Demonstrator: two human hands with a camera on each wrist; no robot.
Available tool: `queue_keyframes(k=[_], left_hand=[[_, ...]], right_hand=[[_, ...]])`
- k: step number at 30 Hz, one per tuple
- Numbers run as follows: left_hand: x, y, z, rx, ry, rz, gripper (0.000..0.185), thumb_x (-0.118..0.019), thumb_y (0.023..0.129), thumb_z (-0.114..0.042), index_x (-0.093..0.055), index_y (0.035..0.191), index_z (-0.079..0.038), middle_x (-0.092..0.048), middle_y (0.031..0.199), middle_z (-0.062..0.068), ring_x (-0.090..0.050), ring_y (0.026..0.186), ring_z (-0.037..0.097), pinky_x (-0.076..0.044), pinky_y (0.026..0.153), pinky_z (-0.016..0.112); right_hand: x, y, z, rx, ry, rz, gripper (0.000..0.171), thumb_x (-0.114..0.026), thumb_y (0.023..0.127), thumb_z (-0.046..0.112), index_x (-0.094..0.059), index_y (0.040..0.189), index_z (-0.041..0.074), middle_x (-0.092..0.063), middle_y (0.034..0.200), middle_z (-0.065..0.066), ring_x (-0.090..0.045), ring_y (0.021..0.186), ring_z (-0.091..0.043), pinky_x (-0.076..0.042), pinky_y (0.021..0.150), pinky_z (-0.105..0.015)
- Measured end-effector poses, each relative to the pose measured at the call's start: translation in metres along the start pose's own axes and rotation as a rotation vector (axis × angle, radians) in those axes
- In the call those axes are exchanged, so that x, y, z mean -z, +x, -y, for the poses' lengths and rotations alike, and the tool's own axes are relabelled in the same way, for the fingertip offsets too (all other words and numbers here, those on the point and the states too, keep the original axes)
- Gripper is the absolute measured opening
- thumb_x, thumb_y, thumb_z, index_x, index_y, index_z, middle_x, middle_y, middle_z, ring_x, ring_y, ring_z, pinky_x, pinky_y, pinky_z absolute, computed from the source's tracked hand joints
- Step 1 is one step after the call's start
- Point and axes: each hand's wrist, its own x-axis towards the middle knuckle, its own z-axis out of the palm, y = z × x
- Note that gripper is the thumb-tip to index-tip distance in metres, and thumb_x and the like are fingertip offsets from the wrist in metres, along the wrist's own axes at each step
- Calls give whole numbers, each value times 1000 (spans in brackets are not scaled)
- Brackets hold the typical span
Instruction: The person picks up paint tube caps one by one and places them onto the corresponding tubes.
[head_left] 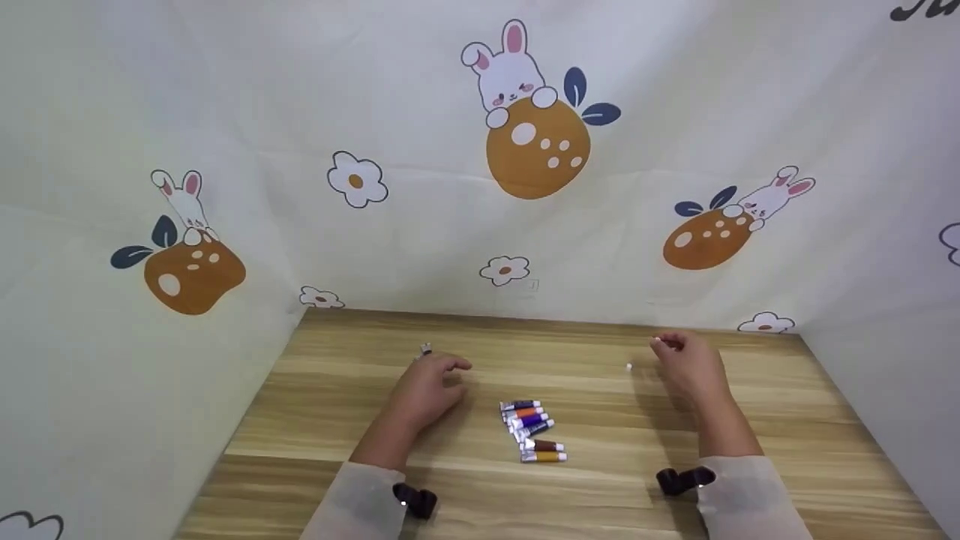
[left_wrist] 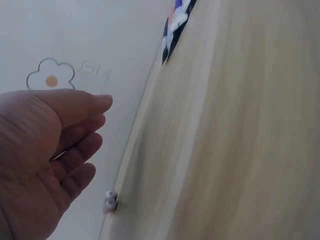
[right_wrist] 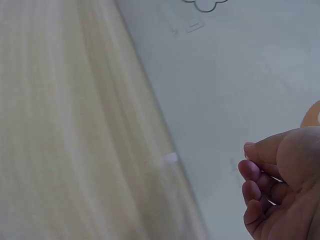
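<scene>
My right hand (head_left: 691, 367) is above the table at the right, thumb and index fingertips pinching a small white piece (head_left: 657, 340) that looks like a tube cap. The fingers hide most of it in the right wrist view. Left of that hand, another small white cap (head_left: 628, 367) lies on the wood. My left hand (head_left: 429, 388) hovers with loosely bent fingers and holds nothing. Just beyond it are small silvery tubes (left_wrist: 110, 201), partly hidden by the hand in the head view. Between the hands lies a cluster of small paint tubes (head_left: 531, 420) with white caps.
A brown tube (head_left: 543, 445) and an ochre tube (head_left: 544, 457) lie nearer me than the cluster. The wood-grain table (head_left: 600, 495) is bordered at the back and sides by a pale cloth (head_left: 420, 247) printed with rabbits, oranges and flowers.
</scene>
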Motion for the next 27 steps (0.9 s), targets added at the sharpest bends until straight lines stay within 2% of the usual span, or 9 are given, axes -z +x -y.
queue_keyframes(k=[3, 6, 9, 11, 13, 16, 21, 24, 27], left_hand=[[5, 1, 9, -4, 49, -61, 32, -83, 91, -13, -78, 122, -16, -75, 132, 7, -62, 139, 32, -49, 119, 52], [9, 2, 18, -9, 56, -88, 32, -85, 89, -13, -79, 121, -16, -75, 132, 7, -59, 143, 34, -46, 121, 52], [12, 2, 25, -23, 59, -77, 36, -86, 88, -15, -78, 123, -15, -75, 127, 6, -64, 131, 33, -49, 116, 53], [14, 2, 28, -23, 75, -60, 39, -86, 86, -15, -77, 124, -17, -74, 125, 4, -64, 131, 30, -48, 115, 54], [15, 1, 31, -25, 88, -42, 42, -85, 84, -14, -76, 125, -19, -73, 127, 2, -61, 134, 30, -45, 117, 55], [15, 0, 35, -27, 106, -22, 45, -82, 82, -9, -76, 125, -20, -70, 137, 1, -52, 149, 32, -39, 123, 59], [15, 0, 39, -37, 114, -29, 43, -76, 85, 4, -77, 121, -19, -67, 145, 6, -50, 151, 35, -39, 124, 59], [15, 0, 40, -30, 97, -37, 40, -73, 86, 10, -77, 115, -18, -71, 131, 4, -61, 137, 31, -47, 117, 54], [16, 1, 39, -16, 88, -36, 38, -70, 88, 13, -76, 109, -17, -70, 114, 1, -65, 116, 23, -54, 105, 47]], right_hand=[[3, -4, 8, 44, -3, -30, 40, -63, 108, 34, -70, 133, 3, -71, 123, -18, -64, 107, -29, -53, 85, -34], [6, -6, 14, 87, 5, -49, 38, -64, 107, 32, -71, 132, 4, -72, 120, -18, -64, 103, -28, -53, 82, -30], [7, -9, 19, 123, 2, -59, 37, -64, 108, 32, -72, 132, 5, -73, 120, -17, -64, 104, -28, -53, 83, -29], [8, -11, 22, 137, -1, -61, 37, -64, 108, 32, -72, 132, 6, -73, 120, -16, -64, 105, -27, -52, 84, -30], [8, -13, 26, 147, -6, -61, 37, -64, 108, 32, -72, 132, 6, -73, 120, -16, -63, 105, -27, -52, 85, -31], [8, -18, 31, 158, -2, -60, 36, -64, 108, 31, -73, 132, 6, -73, 119, -15, -63, 104, -27, -52, 85, -31], [9, -24, 41, 168, 20, -48, 35, -65, 108, 32, -73, 132, 8, -72, 120, -15, -62, 105, -27, -53, 86, -30], [10, -26, 46, 163, 29, -36, 37, -66, 108, 34, -72, 133, 9, -71, 121, -14, -62, 106, -27, -54, 86, -29], [10, -28, 50, 181, 26, -44, 36, -66, 107, 33, -73, 133, 8, -70, 119, -13, -61, 105, -26, -53, 84, -26]])
